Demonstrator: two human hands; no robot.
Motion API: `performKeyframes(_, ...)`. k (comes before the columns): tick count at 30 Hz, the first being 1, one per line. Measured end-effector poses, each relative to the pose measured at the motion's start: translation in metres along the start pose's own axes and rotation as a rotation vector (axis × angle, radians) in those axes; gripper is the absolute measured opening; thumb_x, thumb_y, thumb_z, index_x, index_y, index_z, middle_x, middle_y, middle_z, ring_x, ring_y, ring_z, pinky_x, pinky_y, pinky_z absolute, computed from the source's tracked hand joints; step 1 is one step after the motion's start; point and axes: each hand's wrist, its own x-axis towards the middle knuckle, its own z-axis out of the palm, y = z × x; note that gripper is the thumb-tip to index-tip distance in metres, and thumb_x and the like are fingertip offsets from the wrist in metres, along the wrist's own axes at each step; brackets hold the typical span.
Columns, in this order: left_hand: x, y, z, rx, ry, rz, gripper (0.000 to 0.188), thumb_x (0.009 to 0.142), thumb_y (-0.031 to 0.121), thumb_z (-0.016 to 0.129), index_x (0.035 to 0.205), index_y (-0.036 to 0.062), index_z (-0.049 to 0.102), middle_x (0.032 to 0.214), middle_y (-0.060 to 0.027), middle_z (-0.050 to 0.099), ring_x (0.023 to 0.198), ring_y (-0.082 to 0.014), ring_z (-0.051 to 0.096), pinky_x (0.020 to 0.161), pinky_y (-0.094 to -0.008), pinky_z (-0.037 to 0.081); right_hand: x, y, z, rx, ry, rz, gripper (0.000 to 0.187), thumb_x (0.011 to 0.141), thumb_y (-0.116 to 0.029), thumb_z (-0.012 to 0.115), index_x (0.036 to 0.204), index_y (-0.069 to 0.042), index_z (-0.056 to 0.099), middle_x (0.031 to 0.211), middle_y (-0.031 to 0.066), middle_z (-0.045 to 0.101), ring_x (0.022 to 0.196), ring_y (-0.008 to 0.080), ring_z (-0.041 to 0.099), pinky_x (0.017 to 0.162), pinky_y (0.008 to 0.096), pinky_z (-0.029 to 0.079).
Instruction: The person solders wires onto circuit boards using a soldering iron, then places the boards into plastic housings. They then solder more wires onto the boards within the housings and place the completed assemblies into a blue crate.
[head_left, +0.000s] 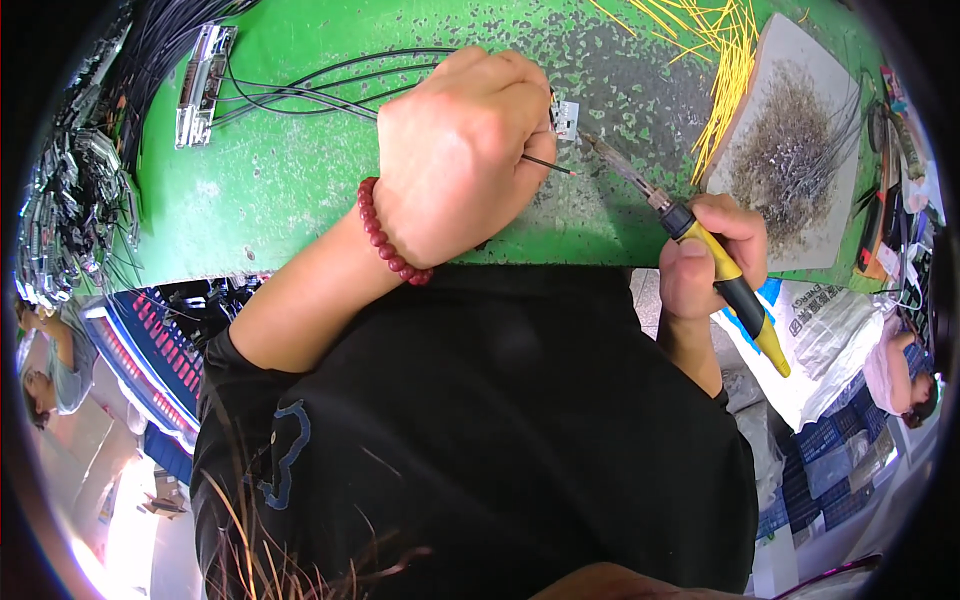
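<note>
My left hand (465, 130), with a red bead bracelet at the wrist, is closed above the bench in the middle. A thin black wire (548, 164) sticks out of its fingers, its bare tip pointing right. Against the fingertips shows a small white circuit board (566, 118); the hand hides the rest of it. Several black cables (330, 75) run from under this hand to a shiny metal-and-clear part (205, 88) on the left. My right hand (715, 255) grips a yellow and black soldering iron (738, 290). Its tip is close to the board's right side, apparently not touching.
Yellow wires or solder sticks (735, 85) lie at the far right, beside a grey slab (790, 150) strewn with dark residue. Shiny parts and black cables (80, 190) are heaped at the left. Tools (880, 220) stand at the right edge of the green bench (300, 210). Other people sit behind on both sides.
</note>
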Motion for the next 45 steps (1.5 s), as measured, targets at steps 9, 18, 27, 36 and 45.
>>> performKeyframes(9,0.001,0.004,-0.006,0.004,-0.042,-0.040,0.013,0.064,0.003,0.070,0.068,0.0078,0.059,0.085,-0.0007,0.066,0.075,-0.0205,0.061,0.062,-0.0305,0.051,0.001,0.002,-0.001,0.037,-0.028,-0.004,0.033,0.078,-0.022,0.072,0.091,0.002,0.053,0.074,0.0069,0.054,0.061,0.0100,0.045,0.057,0.0240,0.035)
performKeyframes(18,0.008,-0.002,-0.014,-0.051,-0.166,-0.038,0.011,0.068,0.002,0.070,0.071,0.0043,0.059,0.083,-0.0036,0.065,0.077,-0.0238,0.062,0.065,-0.0324,0.050,0.003,0.000,0.000,0.018,-0.025,0.012,0.031,0.078,-0.020,0.071,0.090,0.003,0.053,0.073,0.0069,0.055,0.059,0.0093,0.045,0.054,0.0232,0.034)
performKeyframes(27,0.028,0.000,-0.024,0.097,-0.421,-0.029,0.008,0.074,0.009,0.064,0.072,0.0054,0.057,0.076,-0.0064,0.059,0.073,-0.0300,0.059,0.060,-0.0380,0.047,0.005,0.000,0.001,-0.033,-0.065,0.000,0.028,0.078,-0.018,0.070,0.091,0.003,0.054,0.074,0.0077,0.056,0.059,0.0093,0.046,0.054,0.0228,0.035)
performKeyframes(36,0.043,0.010,-0.030,0.191,-0.555,-0.031,0.016,0.076,0.018,0.066,0.072,0.0041,0.057,0.079,-0.0087,0.058,0.078,-0.0325,0.058,0.064,-0.0425,0.046,0.005,-0.001,0.000,-0.029,-0.083,0.015,0.027,0.078,-0.015,0.068,0.093,0.003,0.054,0.076,0.0085,0.055,0.061,0.0104,0.046,0.057,0.0230,0.036)
performKeyframes(45,0.043,0.010,-0.029,0.180,-0.557,-0.031,0.017,0.076,0.019,0.066,0.073,0.0036,0.060,0.079,-0.0088,0.058,0.079,-0.0320,0.059,0.064,-0.0421,0.046,0.006,-0.001,0.001,-0.050,-0.103,0.014,0.025,0.076,-0.013,0.067,0.092,0.003,0.054,0.075,0.0080,0.055,0.060,0.0106,0.046,0.056,0.0234,0.037)
